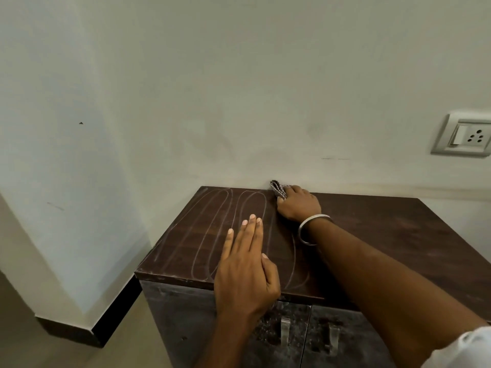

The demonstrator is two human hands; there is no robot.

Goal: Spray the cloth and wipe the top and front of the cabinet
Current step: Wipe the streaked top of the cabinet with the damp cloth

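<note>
Covering cloth [278, 191] mostly: right hand [299, 205]

Wall socket [463, 135], black skirting [117, 312], pale wall [239, 88]

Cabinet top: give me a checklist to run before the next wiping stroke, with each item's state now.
1. Cloth gripped by the right hand: ok.
2. Cloth on the cabinet top, at its back edge by the wall: ok.
3. Left hand flat and open near the front edge, steadying: ok.
4. Left part of the top wiped: ok, looping streaks show there.
5. Right part of the top wiped: not ok, no streaks and it looks dull and dusty.
6. Cabinet front doors wiped: not ok, speckled grime shows around the handles.
7. Cloth sprayed damp: cannot tell.
</note>
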